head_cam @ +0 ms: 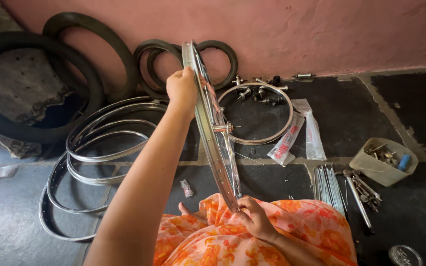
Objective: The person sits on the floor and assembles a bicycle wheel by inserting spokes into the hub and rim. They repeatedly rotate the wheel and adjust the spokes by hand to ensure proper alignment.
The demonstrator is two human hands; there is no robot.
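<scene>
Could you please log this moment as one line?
left hand: grips wheel rim top | right hand: holds rim bottom | rim: upright, on lap

Two clear plastic packets [299,130], one red-printed, lie beside the loose rim [282,98].

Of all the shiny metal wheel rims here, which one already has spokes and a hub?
The upright metal rim gripped by the left hand and right hand; the bare rims lie flat on the floor.

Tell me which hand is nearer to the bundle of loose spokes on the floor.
Right. The right hand grips the wheel's near edge at the lap, just left of the spokes. The left hand holds the far edge, up by the wall.
</scene>
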